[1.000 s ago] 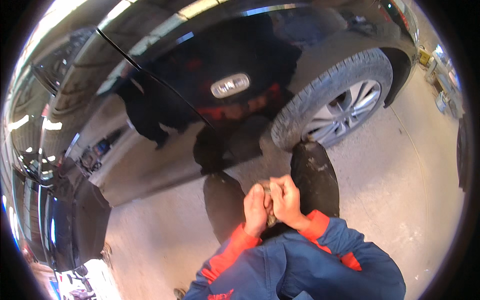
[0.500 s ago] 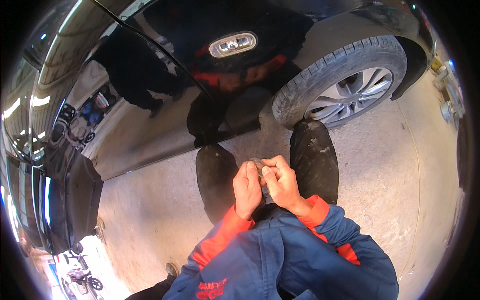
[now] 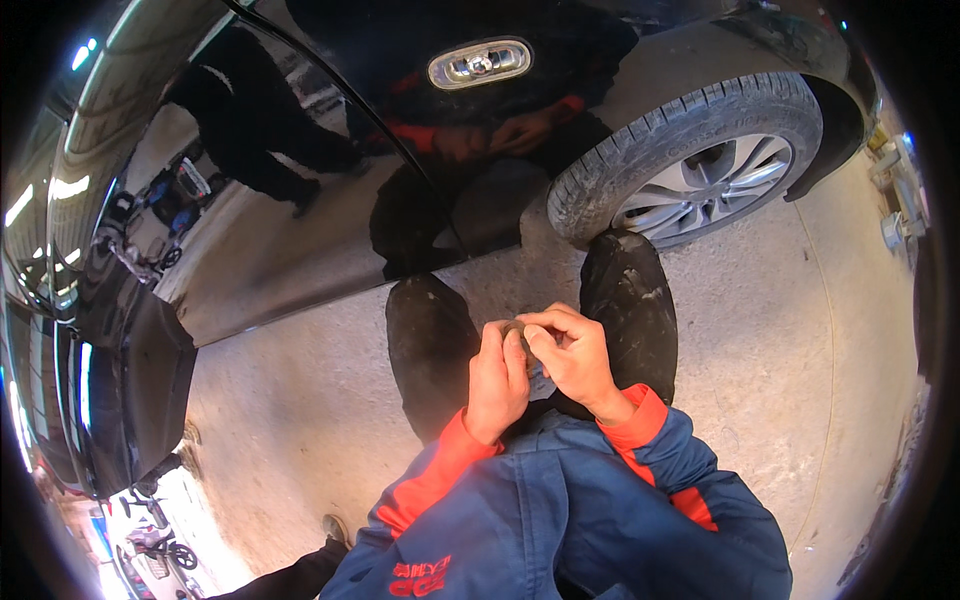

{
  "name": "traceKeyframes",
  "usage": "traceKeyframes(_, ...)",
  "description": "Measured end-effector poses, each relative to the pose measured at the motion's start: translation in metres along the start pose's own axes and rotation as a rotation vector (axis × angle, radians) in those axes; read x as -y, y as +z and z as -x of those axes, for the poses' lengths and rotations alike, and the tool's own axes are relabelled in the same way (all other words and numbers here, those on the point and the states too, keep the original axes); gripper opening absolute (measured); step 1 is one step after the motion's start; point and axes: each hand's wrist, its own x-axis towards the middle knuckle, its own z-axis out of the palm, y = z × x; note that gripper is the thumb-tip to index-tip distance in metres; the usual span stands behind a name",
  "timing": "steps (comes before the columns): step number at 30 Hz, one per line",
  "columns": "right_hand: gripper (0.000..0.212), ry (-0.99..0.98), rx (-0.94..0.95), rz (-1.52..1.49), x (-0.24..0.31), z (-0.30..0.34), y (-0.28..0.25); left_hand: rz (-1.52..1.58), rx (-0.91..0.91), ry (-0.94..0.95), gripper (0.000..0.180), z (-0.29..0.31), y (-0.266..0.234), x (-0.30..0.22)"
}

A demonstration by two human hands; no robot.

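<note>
Between my two knees, my left hand (image 3: 497, 382) and my right hand (image 3: 582, 362) meet at the fingertips. Both are closed around a small dark, greyish-brown piece (image 3: 514, 328). The fingers cover most of it, so its kind is not clear. My left thumb and fingers pinch it from the left, while the right thumb and curled fingers press on it from the right. Ahead of the hands, a clear oval side lamp (image 3: 480, 65) with a pale rim sits in the glossy black car panel (image 3: 560, 30).
A front wheel (image 3: 700, 185) with silver spokes stands by my right knee (image 3: 630, 300). The open car door (image 3: 140, 390) is at left. A dark-clad leg (image 3: 300, 575) with a shoe shows at lower left, near a wheeled object (image 3: 155, 545). Concrete floor (image 3: 750, 330) lies around me.
The car panel has shifted slightly up and right in view. My fingers have moved a little around the small piece, and both hands still grip it.
</note>
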Motion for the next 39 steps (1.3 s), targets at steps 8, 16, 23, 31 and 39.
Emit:
traceKeyframes(8, 0.014, 0.202, 0.071, -0.198, 0.002, -0.004, -0.008, 0.054, 0.054, -0.029, 0.018, 0.002, 0.002, 0.002)
traceKeyframes(16, 0.025, 0.235, 0.163, -0.088, 0.001, -0.014, -0.021, 0.004, 0.291, -0.092, 0.020, -0.005, -0.017, 0.012)
traceKeyframes(23, 0.028, -0.029, -0.015, 0.049, -0.012, -0.015, -0.009, 0.108, 0.057, -0.138, 0.024, 0.001, 0.008, 0.021)
traceKeyframes(31, 0.025, 0.097, -0.069, -0.059, -0.005, -0.012, -0.013, 0.582, 0.182, -0.452, 0.029, 0.009, 0.002, 0.014)
traceKeyframes(39, 0.020, 0.300, 0.174, 0.026, 0.007, -0.020, -0.030, 0.049, 0.129, -0.091, 0.024, 0.005, -0.002, 0.020)
